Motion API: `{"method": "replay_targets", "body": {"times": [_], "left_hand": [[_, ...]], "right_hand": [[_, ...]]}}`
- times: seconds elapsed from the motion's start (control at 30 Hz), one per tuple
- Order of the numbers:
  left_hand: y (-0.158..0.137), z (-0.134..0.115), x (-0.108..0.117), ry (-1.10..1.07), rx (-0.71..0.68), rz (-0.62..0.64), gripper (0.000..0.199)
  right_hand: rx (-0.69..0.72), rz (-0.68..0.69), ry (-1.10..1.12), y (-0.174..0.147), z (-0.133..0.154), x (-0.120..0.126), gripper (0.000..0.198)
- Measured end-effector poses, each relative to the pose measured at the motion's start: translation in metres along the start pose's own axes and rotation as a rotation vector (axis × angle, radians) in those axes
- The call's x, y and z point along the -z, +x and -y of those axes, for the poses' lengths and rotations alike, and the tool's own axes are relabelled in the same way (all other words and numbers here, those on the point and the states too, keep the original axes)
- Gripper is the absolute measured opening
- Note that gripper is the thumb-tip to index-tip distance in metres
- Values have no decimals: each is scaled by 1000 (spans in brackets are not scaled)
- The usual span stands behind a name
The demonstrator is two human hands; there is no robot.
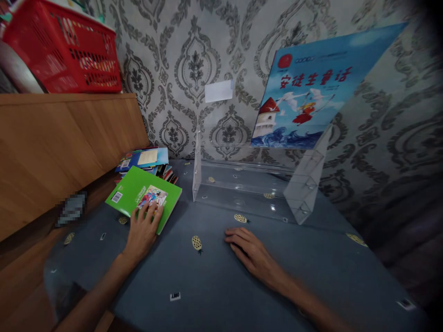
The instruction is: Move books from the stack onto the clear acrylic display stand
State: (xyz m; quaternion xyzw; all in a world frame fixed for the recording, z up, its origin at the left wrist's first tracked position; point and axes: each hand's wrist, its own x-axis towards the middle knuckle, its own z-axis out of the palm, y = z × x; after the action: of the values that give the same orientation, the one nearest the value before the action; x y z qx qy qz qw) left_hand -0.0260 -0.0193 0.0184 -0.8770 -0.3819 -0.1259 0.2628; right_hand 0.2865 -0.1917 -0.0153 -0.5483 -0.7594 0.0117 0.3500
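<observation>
My left hand (143, 230) is at the near edge of a green book (128, 191) with a barcode and a colourful picture on its cover. Its fingers lie over the cover, and the thumb is hidden. The book overlaps the front of a pile of books (152, 157). My right hand (251, 256) rests on the table, palm down, fingers stretched out and holding nothing. Beyond it stands a clear plastic book rack (238, 189) with stepped tiers. A blue picture book (311, 92) with red Chinese characters stands upright at the rack's back right.
A dark blue-grey cloth (207, 286) printed with pineapples covers the table. On the left a wooden cabinet (69, 138) carries a red plastic basket (65, 50). Patterned wallpaper (166, 69) rises behind, and a white label (218, 91) shows above the rack's left part.
</observation>
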Motion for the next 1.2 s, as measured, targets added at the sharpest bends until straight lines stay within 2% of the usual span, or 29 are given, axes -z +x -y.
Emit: {"method": "replay_targets", "body": {"times": [0.4, 0.57, 0.63, 0.73, 0.8, 0.87, 0.97, 1.03, 1.1, 1.2], "left_hand": [[-22, -27, 21, 17, -24, 29, 63], [-36, -41, 23, -143, -46, 46, 56], [-40, -40, 21, -243, -74, 68, 61], [-39, -23, 17, -421, -141, 144, 67], [-31, 0, 13, -570, -164, 199, 54], [-21, 29, 5, -684, -87, 219, 47], [-8, 67, -12, -556, 256, 141, 56], [-5, 82, -24, -478, 387, 211, 65], [-7, 88, -33, -463, 390, 279, 67], [-13, 86, -40, -436, 363, 257, 67]], "right_hand": [[6, 5, 1, 1, 2, 0, 22], [-7, -2, 22, 0, 3, 1, 22], [-11, 8, 18, 0, 3, 1, 22], [-23, 31, 15, 0, 2, 0, 23], [-40, 44, 23, -1, 2, 0, 23], [-58, 59, 24, -3, 1, 1, 23], [-90, 83, 9, -10, 0, 3, 24], [-116, 92, -4, -17, -1, 6, 25], [-139, 94, -13, -25, -2, 12, 26], [-167, 98, -10, -36, -3, 22, 27]]}}
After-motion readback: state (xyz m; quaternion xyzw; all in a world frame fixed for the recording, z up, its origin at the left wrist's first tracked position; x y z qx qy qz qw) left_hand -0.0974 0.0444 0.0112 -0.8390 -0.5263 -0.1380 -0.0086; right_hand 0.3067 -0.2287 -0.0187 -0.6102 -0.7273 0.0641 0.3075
